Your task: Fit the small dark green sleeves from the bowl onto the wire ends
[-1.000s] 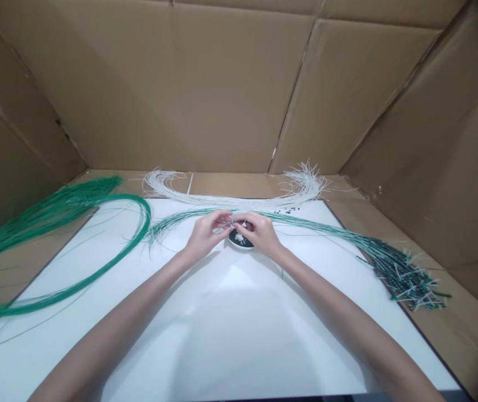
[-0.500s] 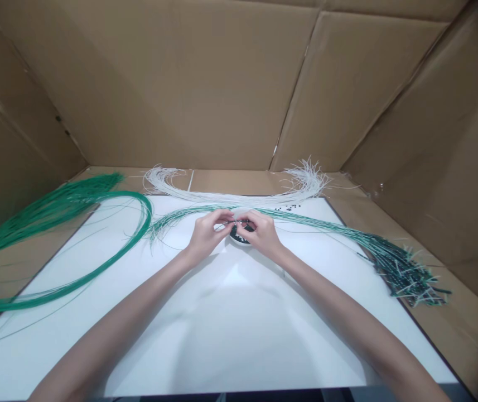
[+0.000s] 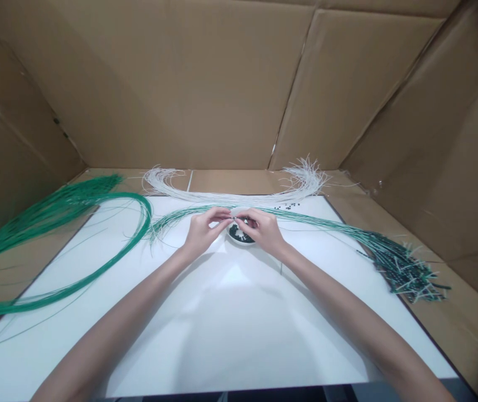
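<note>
My left hand point(image 3: 205, 228) and my right hand point(image 3: 262, 228) come together tip to tip, thumbs and forefingers pinched round a tiny piece point(image 3: 233, 218), too small for me to name; I cannot tell which hand bears more of it. The piece sits midway between my hands, over the far part of the bowl point(image 3: 242, 244). My two pinches line up side to side, left to right across my view, and the piece seems to lie along that line, though my fingertips hide most of it. The bowl stands just below and on my side of the pinch. It is nearer my right hand, whose thumb and fingers overhang its right part, while my left fingertips only reach its far left. Black beads point(image 3: 234, 231) and white bits point(image 3: 241, 237) lie in it. Beyond my hands, the thin green wires point(image 3: 305, 218) run crosswise on the table point(image 3: 239, 335), their long axis close to that of my pinch, with the dark-tipped end point(image 3: 408, 273) off to my right and bending towards me. A few loose beads point(image 3: 291, 206) lie past those wires, nearer my right hand. Under my right wrist a thin strand point(image 3: 281, 269) shows; I cannot tell whether it joins the piece.
</note>
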A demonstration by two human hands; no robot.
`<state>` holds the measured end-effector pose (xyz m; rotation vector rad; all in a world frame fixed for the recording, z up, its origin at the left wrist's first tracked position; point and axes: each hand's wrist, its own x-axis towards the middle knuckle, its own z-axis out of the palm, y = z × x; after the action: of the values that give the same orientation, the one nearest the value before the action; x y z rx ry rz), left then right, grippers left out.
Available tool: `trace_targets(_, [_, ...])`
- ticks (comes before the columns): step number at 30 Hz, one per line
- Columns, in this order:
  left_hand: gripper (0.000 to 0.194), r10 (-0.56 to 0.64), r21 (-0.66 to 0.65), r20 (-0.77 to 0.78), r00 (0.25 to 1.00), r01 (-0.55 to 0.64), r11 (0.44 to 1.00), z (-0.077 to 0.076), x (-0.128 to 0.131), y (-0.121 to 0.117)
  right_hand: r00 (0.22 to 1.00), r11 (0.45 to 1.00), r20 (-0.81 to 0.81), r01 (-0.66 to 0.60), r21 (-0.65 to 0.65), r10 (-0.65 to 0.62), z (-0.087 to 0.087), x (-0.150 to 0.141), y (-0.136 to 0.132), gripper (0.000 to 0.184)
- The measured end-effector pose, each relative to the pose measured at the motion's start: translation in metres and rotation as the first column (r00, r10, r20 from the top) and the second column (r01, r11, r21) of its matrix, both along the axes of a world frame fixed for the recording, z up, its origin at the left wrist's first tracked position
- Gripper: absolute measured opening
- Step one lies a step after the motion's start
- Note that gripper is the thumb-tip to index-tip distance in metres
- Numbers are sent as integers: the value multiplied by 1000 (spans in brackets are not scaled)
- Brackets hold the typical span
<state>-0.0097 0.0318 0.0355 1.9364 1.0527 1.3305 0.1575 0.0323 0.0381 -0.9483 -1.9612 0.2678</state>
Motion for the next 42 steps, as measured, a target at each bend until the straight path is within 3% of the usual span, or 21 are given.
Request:
trace_targets(10, [17, 37, 32, 3, 999, -37, 999, 4, 0, 0, 1000, 999, -25, -7, -37, 6, -3, 4, 2, 14])
trace_targets(16, [17, 81, 93, -89, 993, -72, 993, 6, -2, 1, 998, 997, -66, 20, -79, -25, -5, 7, 3, 14])
trace_targets(24, [10, 115, 136, -237, 965, -85, 987, 9, 2, -3, 1000, 1000, -15, 15, -16, -15, -5, 9, 0, 16])
trace_targets(42, [8, 124, 160, -217, 968, -90, 983, 4, 4, -5, 993, 991, -28, 110, -72, -112, -3, 6, -4, 19])
